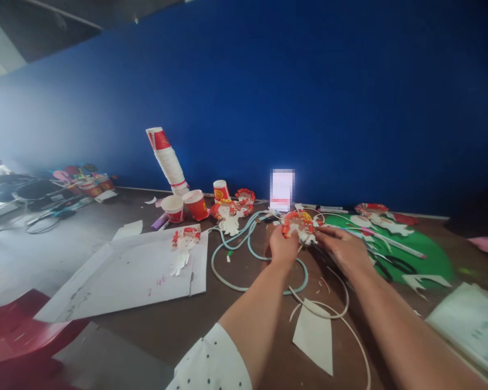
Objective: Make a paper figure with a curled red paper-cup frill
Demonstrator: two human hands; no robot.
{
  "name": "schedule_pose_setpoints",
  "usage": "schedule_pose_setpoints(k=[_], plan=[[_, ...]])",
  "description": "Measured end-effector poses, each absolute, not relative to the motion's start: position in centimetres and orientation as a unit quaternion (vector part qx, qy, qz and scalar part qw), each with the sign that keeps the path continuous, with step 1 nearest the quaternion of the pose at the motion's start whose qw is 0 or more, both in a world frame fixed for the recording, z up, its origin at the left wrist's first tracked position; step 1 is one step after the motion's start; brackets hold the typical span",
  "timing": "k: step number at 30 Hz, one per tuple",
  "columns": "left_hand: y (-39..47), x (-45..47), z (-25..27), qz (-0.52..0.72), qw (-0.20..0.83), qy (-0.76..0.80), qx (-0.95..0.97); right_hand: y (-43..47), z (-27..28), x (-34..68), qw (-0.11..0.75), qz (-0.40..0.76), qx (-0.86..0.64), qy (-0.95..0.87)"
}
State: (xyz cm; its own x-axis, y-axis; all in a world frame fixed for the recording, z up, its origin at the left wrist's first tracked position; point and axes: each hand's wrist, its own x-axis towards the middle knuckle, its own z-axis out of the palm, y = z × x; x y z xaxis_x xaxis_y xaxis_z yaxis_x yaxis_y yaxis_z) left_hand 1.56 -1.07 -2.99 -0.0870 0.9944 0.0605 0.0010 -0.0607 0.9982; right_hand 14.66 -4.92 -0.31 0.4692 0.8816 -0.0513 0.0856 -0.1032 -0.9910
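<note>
Over the middle of the table I hold a red, brown and white paper cut-out (299, 223) that looks like a small figure. My left hand (283, 246) is closed on its left edge. The fingers of my right hand (344, 246) meet its right side, pinched together. Similar paper figures lie around it: one (229, 223) to the left near the cups, and another (183, 249) on a white board (134, 276). Right of my right hand are black-handled scissors (394, 264) and a pink-tipped marker (402, 249) on a green disc (431, 260).
A lit phone (282, 189) leans against the blue partition (309, 97). Left of it stand red-and-white paper cups (195, 205) and a tall leaning cup stack (168, 162). Looped cables (219, 276) and a white paper scrap (315, 336) lie near my forearms. A packet (472, 325) sits right.
</note>
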Motion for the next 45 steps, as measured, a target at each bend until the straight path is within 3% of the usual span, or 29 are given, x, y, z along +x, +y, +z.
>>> schedule_pose_setpoints(k=[9, 31, 45], plan=[[-0.1, 1.5, -3.2, 0.539, 0.572, 0.432, 0.442, -4.8, -0.1, 14.4, 0.6, 0.435, -0.594, -0.313], [-1.2, 1.4, -1.7, 0.54, 0.693, 0.316, 0.358, -4.8, 0.3, 14.4, 0.614, 0.595, -0.464, -0.231], [-0.8, 1.7, -1.9, 0.563, 0.653, 0.369, 0.348, -4.7, 0.4, 14.2, 0.618, 0.583, -0.485, -0.207]])
